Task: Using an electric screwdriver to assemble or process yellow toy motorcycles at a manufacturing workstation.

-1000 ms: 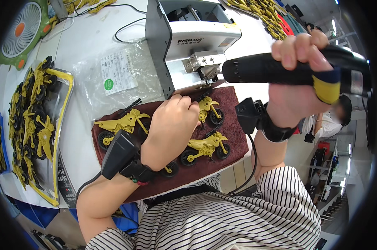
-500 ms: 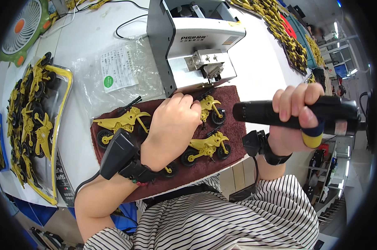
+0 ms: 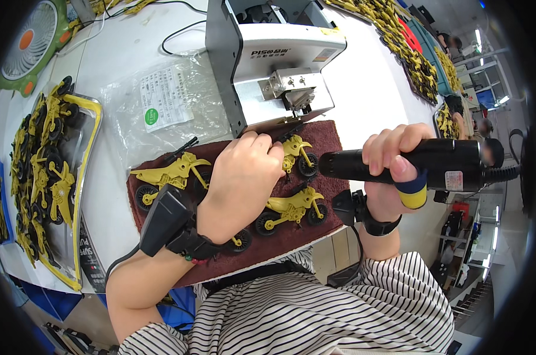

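Note:
My right hand [image 3: 396, 168] is wrapped round a black electric screwdriver [image 3: 442, 160], held level over the right edge of a brown towel [image 3: 333, 136]. Its working end points left, toward the front wheel of a yellow toy motorcycle [image 3: 293, 155]. Over the rear of that motorcycle my left hand [image 3: 244, 174] is closed, its fingertips hidden. Another yellow toy motorcycle [image 3: 297, 208] lies nearer me on the right. To the left of my left hand lies a further toy motorcycle [image 3: 176, 173]; one more, below the hand, is mostly covered, with a black wheel [image 3: 240, 241] showing.
A grey screw-feeding machine [image 3: 285, 89] stands just behind the towel. At left are a clear plastic bag [image 3: 203, 112], a yellow-rimmed tray [image 3: 90, 105] piled with toy motorcycles and a green fan [image 3: 31, 41]. More yellow parts [image 3: 392, 35] fill trays at the far right.
My right hand has brought the electric screwdriver leftward, closer to the motorcycle's front wheel. My left hand keeps its place on the motorcycle.

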